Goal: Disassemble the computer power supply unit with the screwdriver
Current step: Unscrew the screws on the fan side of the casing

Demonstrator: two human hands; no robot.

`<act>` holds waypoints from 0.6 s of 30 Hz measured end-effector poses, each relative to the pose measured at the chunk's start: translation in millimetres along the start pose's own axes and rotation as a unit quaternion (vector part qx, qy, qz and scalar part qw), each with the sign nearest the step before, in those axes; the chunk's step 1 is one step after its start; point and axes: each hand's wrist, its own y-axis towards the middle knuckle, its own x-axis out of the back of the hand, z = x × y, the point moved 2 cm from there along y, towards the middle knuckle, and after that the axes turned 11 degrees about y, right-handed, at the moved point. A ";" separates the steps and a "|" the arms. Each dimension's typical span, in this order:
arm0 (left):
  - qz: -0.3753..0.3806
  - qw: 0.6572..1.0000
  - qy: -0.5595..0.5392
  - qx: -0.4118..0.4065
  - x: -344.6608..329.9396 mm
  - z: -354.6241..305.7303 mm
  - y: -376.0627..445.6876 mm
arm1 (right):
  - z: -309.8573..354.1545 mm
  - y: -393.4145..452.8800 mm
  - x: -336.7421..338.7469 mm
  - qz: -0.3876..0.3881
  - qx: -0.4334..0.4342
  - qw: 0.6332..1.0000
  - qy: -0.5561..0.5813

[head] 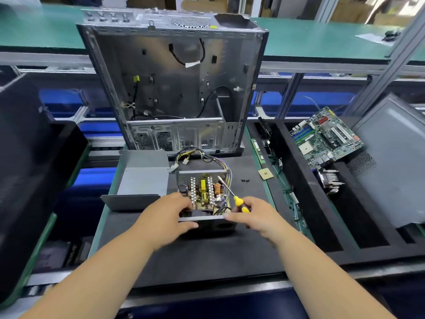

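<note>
- Head view: PSU [203, 194] sits on the black mat [207, 256] of the bench, cover off, circuit board exposed from above.
- PSU position: centre of the mat, directly in front of the upright PC case [174, 88]; its cable bundle [202, 156] loops out the far side toward the case.
- Left hand [171, 214]: grip closed around the near-left corner of the PSU, fingers curled over the top edge, thumb lying along the near rim.
- Right hand [249, 212]: grip closed on the yellow-and-black handle of the screwdriver [232, 195]; a fingertip also touches the near-right corner of the PSU.
- Screwdriver: shaft angles up and to the left over the right side of the PSU; the tip sits above the far-right area of the board. Contact with any screw cannot be determined.
- Cover [140, 180]: grey sheet-metal shell lying open on the mat, just left of the PSU.
- Two small black parts [245, 180] lie on the mat right of the PSU; nearby rests a square CPU [265, 174].
- Motherboard [326, 137] lies tilted in the black tray to the right, with a heatsink [331, 181] nearer the camera.
</note>
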 end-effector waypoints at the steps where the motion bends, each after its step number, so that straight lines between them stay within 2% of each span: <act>1: -0.007 1.000 0.002 0.000 -0.1 0.1 0.1 | 1.1 -1.3 -2.6 0.010 -0.001 1.000 -0.014; 6: -0.010 1.000 0.004 0.016 6.5 -1.4 -0.5 | 3.9 -4.4 2.7 -0.014 0.021 0.997 -0.080; 11: -0.029 0.988 -0.147 0.031 31.3 -3.9 1.8 | 19.1 -5.0 19.4 -0.018 0.046 0.995 0.083; 18: -0.008 0.953 -0.285 0.107 42.3 0.5 10.8 | 46.7 4.5 16.3 -0.002 0.046 0.987 0.155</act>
